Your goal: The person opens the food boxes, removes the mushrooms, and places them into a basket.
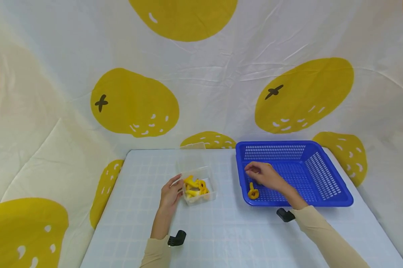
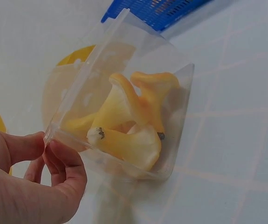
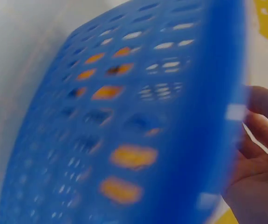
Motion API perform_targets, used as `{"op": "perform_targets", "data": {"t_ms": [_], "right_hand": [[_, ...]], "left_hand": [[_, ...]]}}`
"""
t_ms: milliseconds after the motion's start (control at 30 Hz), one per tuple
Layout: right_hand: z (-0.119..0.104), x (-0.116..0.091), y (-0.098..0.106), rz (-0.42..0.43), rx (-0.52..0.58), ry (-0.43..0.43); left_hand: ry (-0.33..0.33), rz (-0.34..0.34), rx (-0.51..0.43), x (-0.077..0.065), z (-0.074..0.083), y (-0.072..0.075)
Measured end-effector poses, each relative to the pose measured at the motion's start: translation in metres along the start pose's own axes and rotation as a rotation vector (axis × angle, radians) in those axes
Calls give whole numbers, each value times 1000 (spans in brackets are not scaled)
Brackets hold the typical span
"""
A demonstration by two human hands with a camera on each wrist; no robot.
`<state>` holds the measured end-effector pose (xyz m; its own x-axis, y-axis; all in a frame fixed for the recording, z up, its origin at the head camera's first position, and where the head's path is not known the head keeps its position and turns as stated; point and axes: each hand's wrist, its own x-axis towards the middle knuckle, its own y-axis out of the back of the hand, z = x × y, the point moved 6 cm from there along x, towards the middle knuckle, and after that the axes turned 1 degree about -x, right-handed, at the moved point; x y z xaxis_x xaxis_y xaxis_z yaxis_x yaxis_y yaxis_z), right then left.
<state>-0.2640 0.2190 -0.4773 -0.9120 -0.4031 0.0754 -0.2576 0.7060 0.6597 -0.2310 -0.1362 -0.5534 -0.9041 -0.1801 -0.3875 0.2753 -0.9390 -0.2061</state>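
Observation:
With thumb and fingers, my left hand (image 1: 170, 194) pinches the left rim of a clear plastic container (image 1: 211, 193). Several yellow trumpet-shaped mushrooms (image 2: 124, 144) lie inside it, pale stems and wavy caps showing. Its clear lid (image 1: 191, 158) stands raised at the back. Over the left part of a blue perforated basket (image 1: 295, 203) hovers my right hand (image 1: 266, 175), fingers loosely bent and nothing visible in them. A yellow-orange mushroom (image 1: 253, 191) lies in the basket just below this hand. Through the basket's holes, the right wrist view shows orange patches; its wall partly hides the hand.
Both containers stand on a table with a pale checked cloth (image 1: 228, 234). A white curtain with large yellow fruit prints (image 1: 134, 102) hangs behind and at the sides. Black wrist cameras (image 1: 177, 238) sit at both sleeves.

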Motion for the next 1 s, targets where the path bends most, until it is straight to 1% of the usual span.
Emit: {"op": "perform_targets", "data": {"t_ms": [67, 167, 267, 400, 633, 900, 1000], "right_hand": [[-6, 4, -1, 13, 20, -35], [-15, 11, -2, 38, 27, -50], [-26, 18, -4, 65, 40, -18], [-37, 27, -11, 77, 65, 43], [-50, 39, -30, 42, 94, 33], [-66, 51, -52, 4, 112, 82], [-70, 56, -63, -24, 118, 106]], "left_hand": [[0, 4, 2, 0, 1, 1], [-2, 10, 9, -1, 1, 2], [-2, 11, 15, -1, 2, 1], [-7, 5, 8, -2, 2, 1], [-23, -7, 14, -5, 2, -1], [-26, 5, 34, -5, 2, -2], [-28, 11, 36, -4, 1, -2]]}}
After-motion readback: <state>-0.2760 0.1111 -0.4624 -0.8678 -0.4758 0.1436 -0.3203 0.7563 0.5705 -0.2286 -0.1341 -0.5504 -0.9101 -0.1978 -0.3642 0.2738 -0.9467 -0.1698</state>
